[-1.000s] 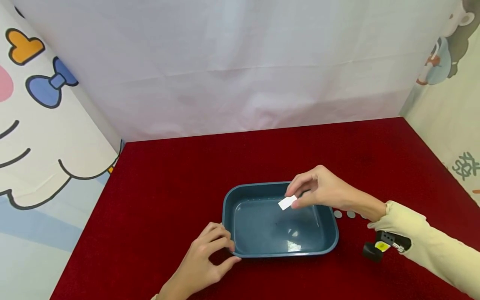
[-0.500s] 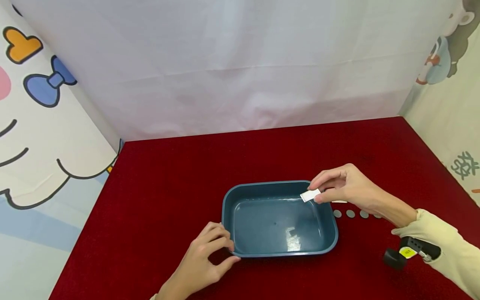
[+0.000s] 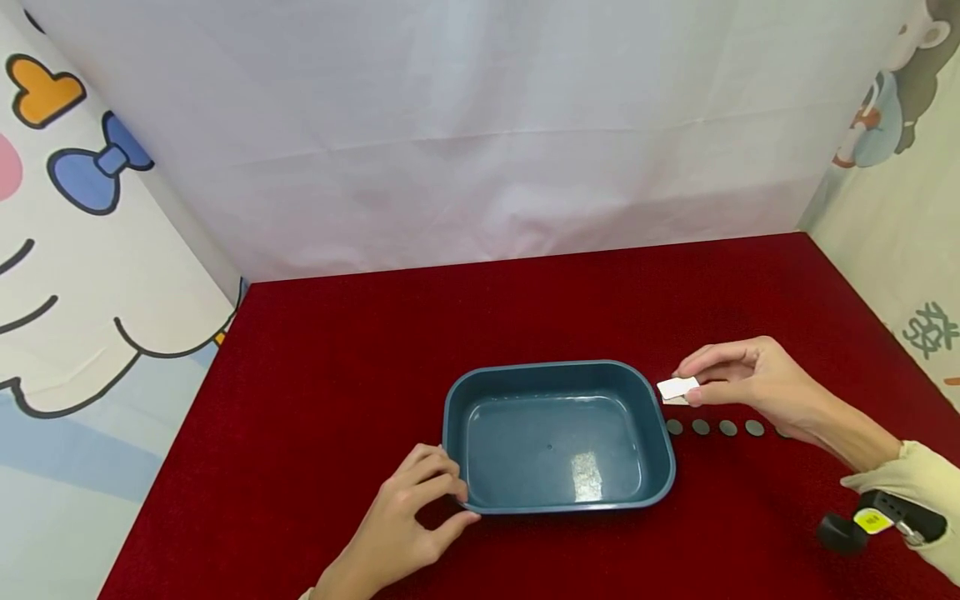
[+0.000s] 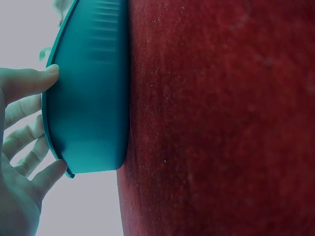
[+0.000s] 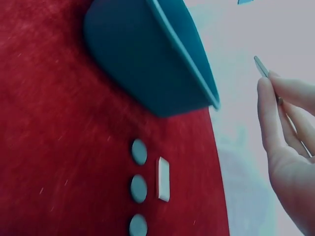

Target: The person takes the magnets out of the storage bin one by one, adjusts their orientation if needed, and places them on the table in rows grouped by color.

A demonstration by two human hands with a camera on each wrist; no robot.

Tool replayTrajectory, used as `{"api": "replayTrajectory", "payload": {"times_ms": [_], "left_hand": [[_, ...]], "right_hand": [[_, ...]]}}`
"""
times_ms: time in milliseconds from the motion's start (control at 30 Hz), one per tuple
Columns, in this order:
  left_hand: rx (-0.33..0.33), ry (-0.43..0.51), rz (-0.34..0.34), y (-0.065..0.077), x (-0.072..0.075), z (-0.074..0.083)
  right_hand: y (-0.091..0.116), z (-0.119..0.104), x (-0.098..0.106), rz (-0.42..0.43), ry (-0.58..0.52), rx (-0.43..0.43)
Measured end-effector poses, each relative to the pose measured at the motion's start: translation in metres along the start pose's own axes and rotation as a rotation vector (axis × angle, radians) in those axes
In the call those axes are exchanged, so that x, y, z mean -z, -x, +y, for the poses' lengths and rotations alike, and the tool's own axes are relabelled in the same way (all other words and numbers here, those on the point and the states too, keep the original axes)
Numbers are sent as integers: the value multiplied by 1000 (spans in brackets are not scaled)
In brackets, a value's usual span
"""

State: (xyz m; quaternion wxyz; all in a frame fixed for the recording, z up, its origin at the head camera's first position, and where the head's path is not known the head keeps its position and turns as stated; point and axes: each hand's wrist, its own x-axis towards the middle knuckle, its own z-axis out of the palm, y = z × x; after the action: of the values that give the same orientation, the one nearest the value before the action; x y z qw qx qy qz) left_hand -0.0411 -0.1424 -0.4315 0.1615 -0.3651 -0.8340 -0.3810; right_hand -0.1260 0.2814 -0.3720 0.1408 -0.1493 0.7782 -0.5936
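Note:
A blue rounded-rectangular plastic basin [image 3: 551, 450] sits on the red cloth. My left hand [image 3: 405, 517] grips its near left corner, with fingers and thumb at the rim, as the left wrist view also shows on the basin [image 4: 88, 103]. Just off the basin's right side, my right hand [image 3: 757, 387] pinches a small thin white rectangular piece [image 3: 677, 387] between thumb and fingers. In the right wrist view that piece [image 5: 261, 66] is seen edge-on, raised above the cloth. Below it on the cloth lies a white rectangular block [image 5: 164, 179], mostly covered in the head view.
A row of grey discs [image 3: 701, 427] lies on the cloth right of the basin, partly under my right forearm. White fabric [image 3: 480, 142] hangs behind the red table surface [image 3: 337, 367]. Printed sheets [image 3: 90, 275] stand at both sides.
My right hand has moved right with the white piece, from over the basin to beyond its right rim. More of the discs now show. My left hand stays at the corner.

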Motion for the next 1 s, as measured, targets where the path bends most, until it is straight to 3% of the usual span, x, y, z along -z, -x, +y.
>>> {"api": "replayTrajectory", "payload": {"times_ms": [467,733,1000], "left_hand": [[5,-3,0,0,0,1],[7,-7,3,0,0,3],[8,-8,4,0,0,3]], "right_hand": [[24,27,30,97,-20,-74],[33,39,45,104,-92,-82],[32,57,57,132,-8,-139]]}}
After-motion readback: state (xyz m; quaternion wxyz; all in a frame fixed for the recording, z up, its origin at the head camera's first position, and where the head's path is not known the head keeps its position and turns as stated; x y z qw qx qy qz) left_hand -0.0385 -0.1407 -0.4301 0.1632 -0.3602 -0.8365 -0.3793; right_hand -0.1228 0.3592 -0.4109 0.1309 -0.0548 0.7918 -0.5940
